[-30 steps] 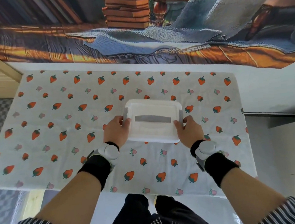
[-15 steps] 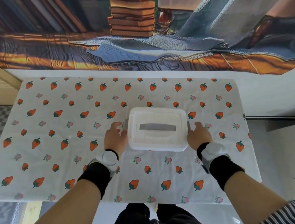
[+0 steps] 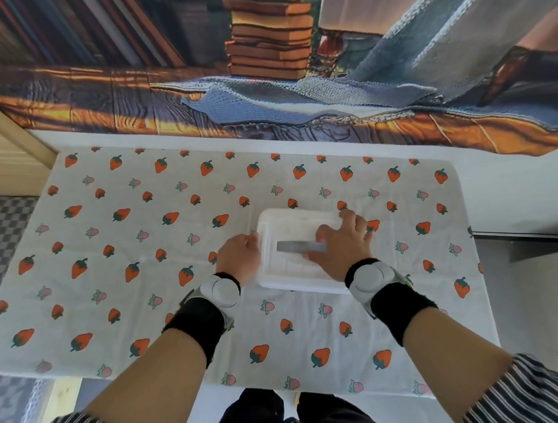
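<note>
We see a white rectangular plastic box with a grey slot in its lid (image 3: 288,225) lying flat on a white strawberry-print cloth (image 3: 142,272), just ahead of the person. The right hand (image 3: 340,246) lies on the lid with fingers spread, likely pressing it down to seat it. The left hand (image 3: 239,257) braces the box's left edge, probably to steady it; we cannot tell whether its fingers grip.

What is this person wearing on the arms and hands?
The left hand and right hand are bare. Each wrist has a black band and a round white device. Striped sleeves, dark with thin white lines, cover the upper arms.
</note>
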Action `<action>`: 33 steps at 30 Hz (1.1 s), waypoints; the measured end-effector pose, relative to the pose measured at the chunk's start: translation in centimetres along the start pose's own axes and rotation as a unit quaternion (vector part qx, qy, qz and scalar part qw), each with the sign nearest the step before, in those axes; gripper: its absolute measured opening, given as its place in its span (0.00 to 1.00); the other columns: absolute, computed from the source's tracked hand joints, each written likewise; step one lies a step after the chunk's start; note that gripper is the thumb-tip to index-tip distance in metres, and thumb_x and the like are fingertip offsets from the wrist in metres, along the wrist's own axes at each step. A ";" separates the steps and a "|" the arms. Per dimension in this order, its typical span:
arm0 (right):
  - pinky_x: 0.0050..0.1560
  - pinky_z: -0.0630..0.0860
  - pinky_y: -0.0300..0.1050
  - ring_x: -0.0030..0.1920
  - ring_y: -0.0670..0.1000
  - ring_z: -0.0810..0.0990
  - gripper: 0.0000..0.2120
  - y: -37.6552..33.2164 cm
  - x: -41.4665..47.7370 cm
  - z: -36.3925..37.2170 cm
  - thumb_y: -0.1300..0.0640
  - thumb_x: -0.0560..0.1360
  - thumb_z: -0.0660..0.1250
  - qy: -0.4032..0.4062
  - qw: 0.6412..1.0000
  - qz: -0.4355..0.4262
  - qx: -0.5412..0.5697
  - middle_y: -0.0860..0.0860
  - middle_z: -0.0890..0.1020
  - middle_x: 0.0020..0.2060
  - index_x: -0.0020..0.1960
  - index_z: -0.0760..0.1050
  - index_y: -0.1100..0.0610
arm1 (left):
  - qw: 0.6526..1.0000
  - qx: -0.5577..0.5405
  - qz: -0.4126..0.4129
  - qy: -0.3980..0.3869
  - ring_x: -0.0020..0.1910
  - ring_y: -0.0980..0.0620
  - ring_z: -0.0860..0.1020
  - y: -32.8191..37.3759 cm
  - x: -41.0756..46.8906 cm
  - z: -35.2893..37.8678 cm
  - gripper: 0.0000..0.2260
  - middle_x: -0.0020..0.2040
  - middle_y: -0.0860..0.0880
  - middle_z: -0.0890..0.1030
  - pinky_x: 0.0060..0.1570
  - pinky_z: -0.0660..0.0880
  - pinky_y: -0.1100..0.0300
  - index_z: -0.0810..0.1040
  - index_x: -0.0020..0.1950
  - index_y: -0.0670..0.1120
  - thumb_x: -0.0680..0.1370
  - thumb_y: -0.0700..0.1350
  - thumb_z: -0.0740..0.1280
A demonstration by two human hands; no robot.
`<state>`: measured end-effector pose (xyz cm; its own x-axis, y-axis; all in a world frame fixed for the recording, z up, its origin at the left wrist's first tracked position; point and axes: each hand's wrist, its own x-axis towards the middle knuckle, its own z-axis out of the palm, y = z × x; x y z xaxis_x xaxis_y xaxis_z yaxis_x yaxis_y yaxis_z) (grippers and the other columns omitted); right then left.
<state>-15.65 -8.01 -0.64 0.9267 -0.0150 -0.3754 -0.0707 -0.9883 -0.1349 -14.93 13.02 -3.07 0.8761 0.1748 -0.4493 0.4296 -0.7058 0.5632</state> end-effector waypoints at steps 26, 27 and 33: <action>0.70 0.60 0.66 0.72 0.62 0.60 0.17 1.8 3.6 -5.9 0.37 0.77 0.63 0.128 0.984 -0.019 0.124 0.55 0.60 0.72 0.50 0.78 0.51 | 0.967 -0.233 0.057 -0.079 0.46 0.45 0.84 4.8 1.5 -5.0 0.16 0.48 0.44 0.85 0.49 0.82 0.52 0.83 0.53 0.44 0.81 0.57 0.66; 0.71 0.61 0.64 0.73 0.62 0.59 0.17 1.6 3.8 -6.1 0.37 0.77 0.64 0.137 0.981 -0.022 0.138 0.56 0.60 0.72 0.51 0.78 0.51 | 0.963 -0.249 0.049 -0.089 0.46 0.44 0.83 5.0 1.8 -5.5 0.16 0.48 0.42 0.85 0.50 0.82 0.50 0.83 0.52 0.42 0.80 0.55 0.68; 0.70 0.60 0.44 0.76 0.51 0.59 0.25 1.6 3.5 -7.4 0.29 0.72 0.62 0.056 0.929 -0.049 0.363 0.51 0.63 0.73 0.62 0.74 0.42 | 0.895 -0.444 -0.046 -0.031 0.55 0.46 0.79 4.6 3.7 -9.0 0.17 0.61 0.50 0.79 0.53 0.77 0.49 0.75 0.69 0.51 0.81 0.47 0.70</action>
<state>-9.81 -10.73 4.62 0.9713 0.0134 -0.2373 -0.1773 -0.6243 -0.7608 -7.70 16.55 4.07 0.8261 0.1455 -0.5444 0.5282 0.1369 0.8380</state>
